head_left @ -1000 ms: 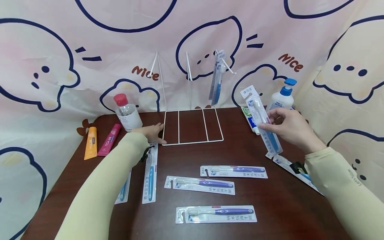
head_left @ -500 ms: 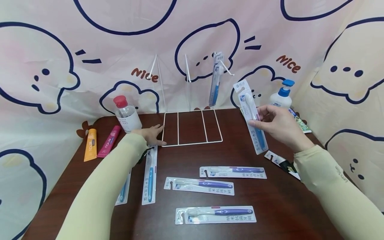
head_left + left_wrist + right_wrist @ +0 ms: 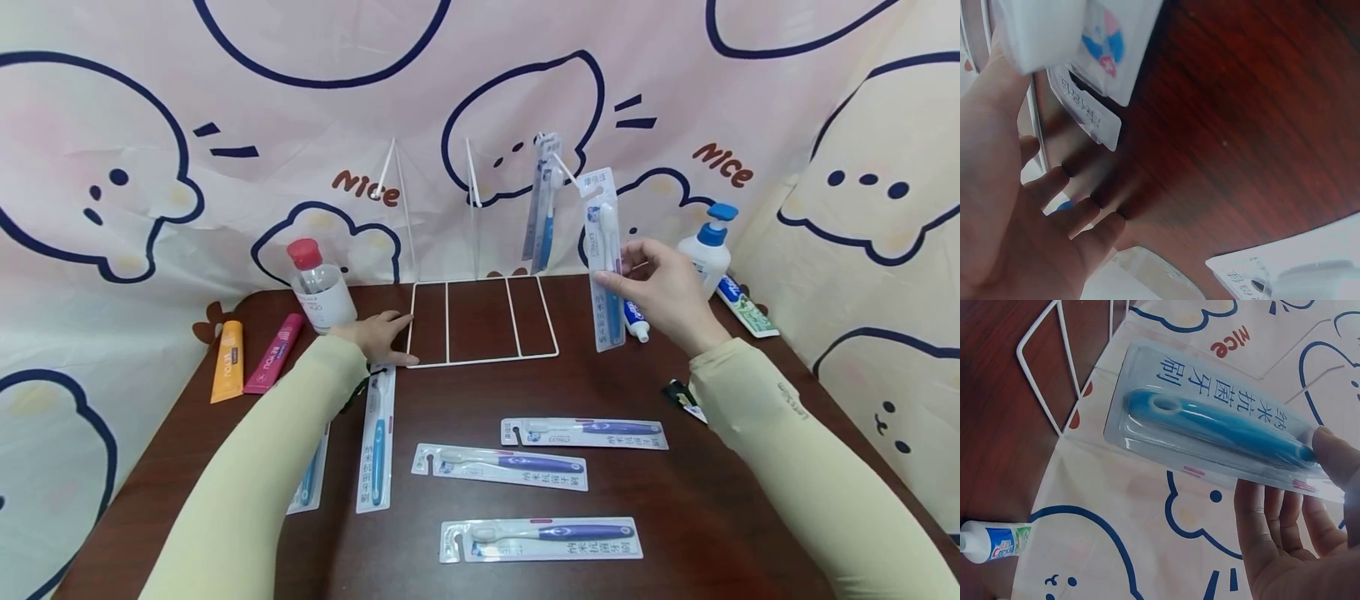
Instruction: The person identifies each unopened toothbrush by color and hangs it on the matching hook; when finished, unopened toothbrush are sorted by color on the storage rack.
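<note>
backdrop: pale pink cloth (image 3: 315, 108) printed with navy cartoon outlines and red "nice" lettering, folding round to both sides.
tabletop: dark reddish-brown woodgrain table (image 3: 420, 567); clock directions are read from the middle of the rack's base, twelve toward the cloth.
rack: white wire rack (image 3: 482, 361), its flat base on the table, its hooks standing up at twelve.
right hook: bears a hanging blue-handled toothbrush pack (image 3: 546, 200), at about one o'clock.
right hand: right hand (image 3: 663, 287), at three o'clock, pinching a pack between thumb and fingers.
held pack: sealed blue-handled toothbrush (image 3: 603, 258), nearly upright above the table between two and three o'clock, head end up; its top overlaps the right hook's end, and i cannot tell whether they touch.
left hand: left hand (image 3: 375, 333), fingers spread, at nine o'clock against the base's left rail.
purple packs: purple-handled toothbrush packs lie between four and five (image 3: 585, 433), at six (image 3: 500, 467) and between five and six (image 3: 542, 540).
blue packs: two flat ones, between seven and eight (image 3: 377, 442), the outer partly under the left sleeve (image 3: 255, 467).
nine side: red-capped clear bottle (image 3: 322, 296), magenta tube (image 3: 275, 354), orange tube (image 3: 228, 362).
three side: blue-topped pump bottle (image 3: 708, 258), green-and-white toothpaste tube (image 3: 746, 307).
</note>
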{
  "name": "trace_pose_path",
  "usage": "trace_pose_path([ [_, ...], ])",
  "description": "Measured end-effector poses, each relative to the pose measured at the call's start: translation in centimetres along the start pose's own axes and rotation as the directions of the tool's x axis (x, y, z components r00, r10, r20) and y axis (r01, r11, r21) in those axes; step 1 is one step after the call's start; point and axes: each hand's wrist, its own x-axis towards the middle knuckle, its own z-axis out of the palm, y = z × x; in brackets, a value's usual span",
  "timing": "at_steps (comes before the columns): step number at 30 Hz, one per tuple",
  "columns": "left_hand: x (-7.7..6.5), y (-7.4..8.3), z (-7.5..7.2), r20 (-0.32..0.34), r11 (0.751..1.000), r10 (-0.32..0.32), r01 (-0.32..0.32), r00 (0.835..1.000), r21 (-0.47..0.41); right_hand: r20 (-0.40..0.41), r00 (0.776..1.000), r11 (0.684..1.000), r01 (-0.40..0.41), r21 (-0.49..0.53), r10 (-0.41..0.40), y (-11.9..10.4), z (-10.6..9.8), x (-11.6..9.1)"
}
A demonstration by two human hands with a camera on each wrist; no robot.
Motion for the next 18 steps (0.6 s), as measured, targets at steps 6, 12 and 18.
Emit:
trace_pose_path([
  [6,-0.1,0.2,-0.2,-0.003,1.0,-0.001,0.001,1.0,0.002,-0.017,1.0,1.0,-0.021,0.017,0.021,-0.3,0.8,1.0],
  [12,0.1,0.3,-0.3,0.001,1.0,0.007,-0.007,1.0,0.019,-0.035,0.998,0.998,-0.042,0.038,0.043,-0.1,1.2,1.7],
  [18,0.2,0.1,-0.3,0.01,0.999,0.002,-0.003,1.0,0.044,0.014,1.0,0.999,-0.028,0.035,0.028,0.2,2.1,2.7],
])
